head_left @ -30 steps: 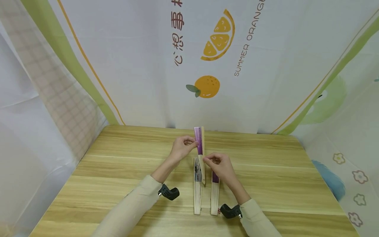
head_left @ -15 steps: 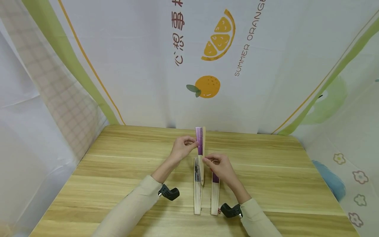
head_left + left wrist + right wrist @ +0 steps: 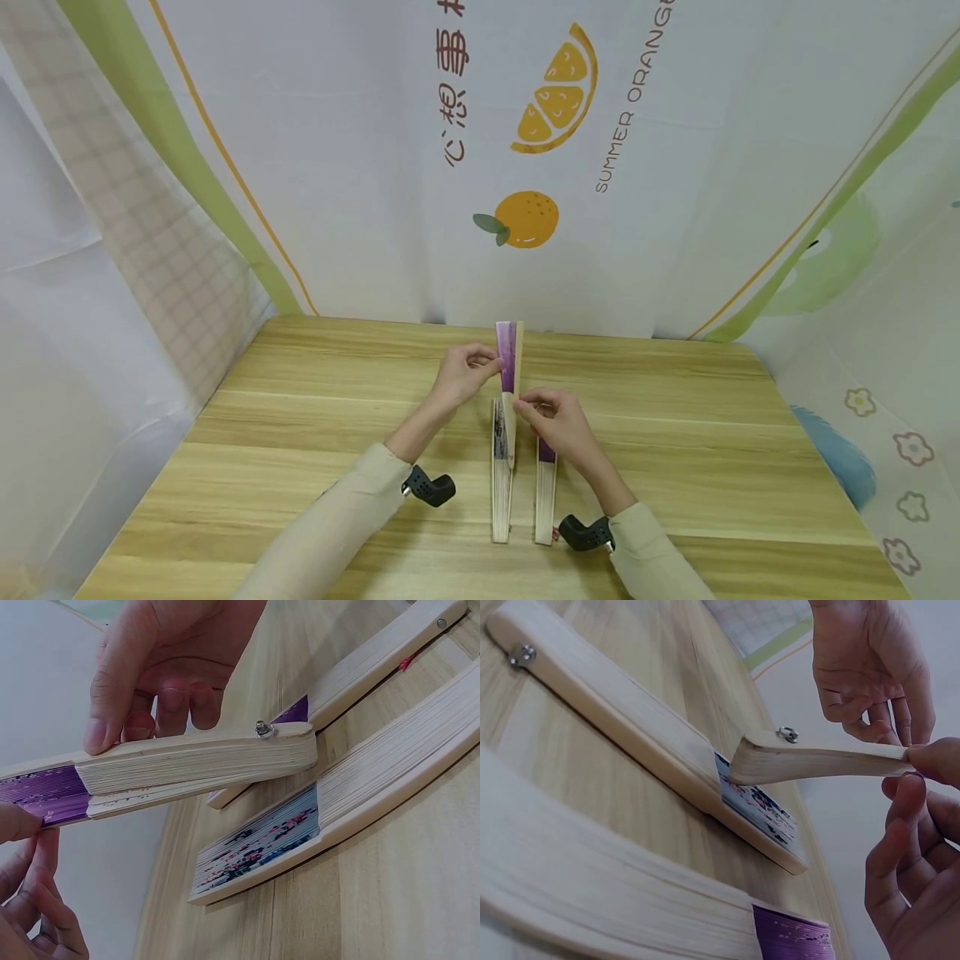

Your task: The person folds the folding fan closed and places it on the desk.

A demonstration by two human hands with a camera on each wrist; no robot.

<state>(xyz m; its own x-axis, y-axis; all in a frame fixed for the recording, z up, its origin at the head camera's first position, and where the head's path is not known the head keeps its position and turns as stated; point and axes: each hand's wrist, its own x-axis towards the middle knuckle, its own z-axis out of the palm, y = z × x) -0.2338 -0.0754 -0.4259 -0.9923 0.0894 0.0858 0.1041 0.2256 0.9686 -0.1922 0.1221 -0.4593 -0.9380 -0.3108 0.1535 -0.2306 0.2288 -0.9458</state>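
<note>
My left hand (image 3: 463,375) pinches the purple leaf of a folding fan (image 3: 507,343) between thumb and fingers. Lower down, my right hand (image 3: 557,417) grips the same fan by its pale wooden sticks. The fan is nearly folded, with a narrow gap beside its outer stick in the left wrist view, and its metal rivet (image 3: 262,729) shows at the lower end. Below it on the table lies a folded fan with a grey-blue floral leaf (image 3: 501,504). Beside that, a second folded purple fan (image 3: 545,504) lies partly hidden under my right hand.
The wooden table (image 3: 300,467) carries the two lying fans side by side near its middle. A white curtain with orange prints (image 3: 360,208) hangs behind the table's back edge. A red cord (image 3: 406,664) is by the lying purple fan.
The held fan has turned slightly: its top has shifted a little right and its riveted end a little left. Both hands stay almost in place, and the lying fans have not moved.
</note>
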